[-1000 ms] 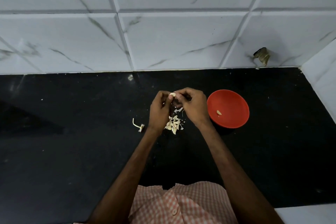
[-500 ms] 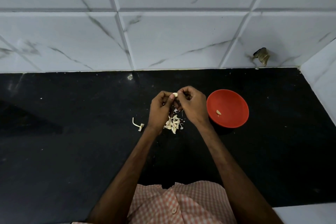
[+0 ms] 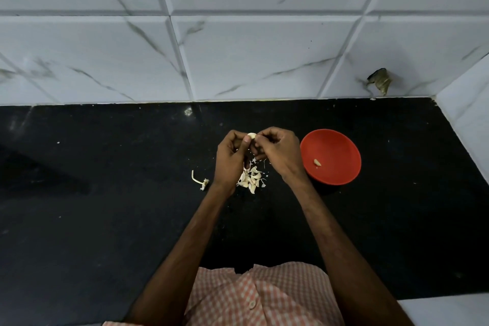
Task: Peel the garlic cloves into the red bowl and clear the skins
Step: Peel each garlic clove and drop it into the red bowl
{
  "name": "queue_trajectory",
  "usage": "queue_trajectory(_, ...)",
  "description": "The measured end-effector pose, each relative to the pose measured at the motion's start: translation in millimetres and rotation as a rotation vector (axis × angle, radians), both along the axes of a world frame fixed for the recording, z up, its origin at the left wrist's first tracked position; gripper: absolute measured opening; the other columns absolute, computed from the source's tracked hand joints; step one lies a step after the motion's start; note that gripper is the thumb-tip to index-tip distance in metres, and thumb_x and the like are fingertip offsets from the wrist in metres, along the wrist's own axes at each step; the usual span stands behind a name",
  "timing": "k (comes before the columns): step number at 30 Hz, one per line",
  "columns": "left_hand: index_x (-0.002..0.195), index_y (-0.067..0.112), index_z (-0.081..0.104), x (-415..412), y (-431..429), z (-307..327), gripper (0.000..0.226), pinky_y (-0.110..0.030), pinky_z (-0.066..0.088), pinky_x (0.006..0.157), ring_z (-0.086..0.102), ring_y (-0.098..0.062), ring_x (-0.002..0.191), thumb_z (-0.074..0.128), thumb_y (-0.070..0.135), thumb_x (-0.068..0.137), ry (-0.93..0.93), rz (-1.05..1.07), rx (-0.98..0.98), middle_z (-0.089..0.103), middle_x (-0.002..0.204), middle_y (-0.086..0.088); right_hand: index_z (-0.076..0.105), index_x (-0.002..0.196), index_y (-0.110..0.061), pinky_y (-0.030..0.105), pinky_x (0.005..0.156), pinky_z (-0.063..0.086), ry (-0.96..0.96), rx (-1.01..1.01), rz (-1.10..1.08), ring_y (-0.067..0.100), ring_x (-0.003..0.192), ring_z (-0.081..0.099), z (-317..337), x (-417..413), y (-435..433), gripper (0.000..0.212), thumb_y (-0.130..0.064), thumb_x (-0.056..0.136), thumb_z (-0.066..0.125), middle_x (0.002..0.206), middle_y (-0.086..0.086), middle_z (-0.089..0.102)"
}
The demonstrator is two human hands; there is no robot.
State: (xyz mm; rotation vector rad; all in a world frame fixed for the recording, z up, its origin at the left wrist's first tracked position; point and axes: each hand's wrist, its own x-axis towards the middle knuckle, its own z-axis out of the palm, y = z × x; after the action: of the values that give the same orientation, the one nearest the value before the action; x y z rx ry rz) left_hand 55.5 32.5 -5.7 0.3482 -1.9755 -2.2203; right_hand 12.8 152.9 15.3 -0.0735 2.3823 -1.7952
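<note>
Far left on the black worktop (image 3: 105,219) there's a bare garlic stem (image 3: 198,180), lying loose just beside the left wrist. The left hand (image 3: 229,159) has its fingers (image 3: 246,143) curled in, pinching a garlic clove (image 3: 251,136) held up off the worktop. Under the hands sits a little pile of skins (image 3: 251,180). The right hand (image 3: 277,152) is curled too, nipping that same clove from the other side. Just right of it is the red bowl (image 3: 341,140), with one peeled clove (image 3: 317,162) inside.
</note>
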Motion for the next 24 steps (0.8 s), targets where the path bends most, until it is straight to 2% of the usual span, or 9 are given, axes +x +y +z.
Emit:
queue_trajectory(2,0.096,0.003,0.059,0.2,0.1,-1.4,0.011,-0.023,0.04,0.045,0.056,-0.03,0.063,0.052,0.009,0.104,0.005,-0.005,-0.013,0.064,0.07,-0.008,0.073,0.084,-0.009,0.039,0.062,0.063,-0.006,0.004,-0.003,0.02,0.062,0.073,-0.7,-0.5,0.1,0.01,-0.008,0.09,0.065,0.068,0.001,0.072)
queue_trajectory(4,0.095,0.004,0.06,0.5,-2.0,-3.0,0.011,-0.022,0.041,0.047,0.057,-0.028,0.062,0.054,0.009,0.103,0.011,-0.017,-0.054,0.064,0.07,-0.007,0.072,0.084,-0.007,0.039,0.062,0.063,-0.011,0.008,-0.006,0.019,0.062,0.072,-0.4,-0.2,1.1,0.009,-0.008,0.09,0.066,0.067,0.0,0.072)
queue_trajectory(7,0.096,0.003,0.061,-0.2,-7.7,-4.3,0.01,-0.017,0.042,0.051,0.057,-0.009,0.055,0.055,0.008,0.102,0.025,-0.054,-0.145,0.064,0.068,-0.002,0.073,0.085,-0.005,0.031,0.057,0.061,0.0,0.007,0.018,0.013,0.062,0.07,1.3,1.0,4.0,0.007,-0.009,0.089,0.068,0.069,-0.001,0.07)
queue_trajectory(9,0.096,0.002,0.062,-1.7,-10.2,-4.1,0.009,-0.014,0.042,0.053,0.056,-0.003,0.053,0.056,0.006,0.102,0.021,-0.071,-0.184,0.064,0.068,0.001,0.073,0.086,-0.004,0.03,0.055,0.059,0.014,0.02,0.04,0.012,0.06,0.067,2.6,1.5,5.0,0.008,-0.01,0.09,0.069,0.071,0.001,0.069)
queue_trajectory(13,0.098,0.004,0.064,-1.9,-13.0,-2.3,0.011,-0.02,0.039,0.044,0.052,-0.006,0.047,0.055,0.009,0.102,0.005,-0.095,-0.165,0.064,0.064,0.001,0.072,0.085,-0.004,0.027,0.05,0.052,0.007,0.019,0.045,0.014,0.056,0.061,2.9,0.0,5.5,0.01,-0.012,0.09,0.069,0.07,0.002,0.068)
queue_trajectory(16,0.099,0.006,0.065,0.4,-13.8,-3.4,0.015,-0.025,0.043,0.042,0.057,-0.017,0.05,0.053,0.013,0.104,0.006,-0.112,-0.153,0.068,0.067,-0.003,0.071,0.08,-0.01,0.017,0.047,0.043,-0.022,-0.002,0.044,0.002,0.055,0.056,0.5,-1.2,4.8,0.009,-0.014,0.088,0.069,0.065,-0.006,0.065)
queue_trajectory(18,0.096,0.011,0.067,0.9,-11.7,-5.0,0.019,-0.025,0.044,0.044,0.056,-0.022,0.05,0.052,0.018,0.105,0.006,-0.109,-0.223,0.069,0.069,-0.002,0.07,0.077,-0.015,0.011,0.048,0.039,-0.031,-0.021,0.05,-0.001,0.054,0.054,-0.1,-2.3,3.4,0.01,-0.015,0.087,0.068,0.062,-0.009,0.063)
queue_trajectory(21,0.087,0.027,0.065,0.0,-8.5,-5.6,0.025,-0.026,0.041,0.047,0.05,-0.013,0.049,0.05,0.022,0.106,-0.004,-0.087,-0.304,0.066,0.066,0.005,0.07,0.077,-0.015,0.01,0.048,0.038,-0.043,-0.06,0.054,-0.002,0.053,0.054,-0.5,-4.0,3.2,0.009,-0.016,0.085,0.067,0.063,-0.008,0.065)
queue_trajectory(24,0.084,0.035,0.062,-1.2,-7.1,-5.3,0.029,-0.031,0.04,0.053,0.049,-0.01,0.054,0.048,0.023,0.107,0.004,-0.075,-0.385,0.063,0.067,0.01,0.071,0.078,-0.017,0.01,0.052,0.041,-0.042,-0.074,0.074,-0.003,0.056,0.057,-1.4,-3.9,4.4,0.009,-0.022,0.084,0.067,0.066,-0.009,0.067)
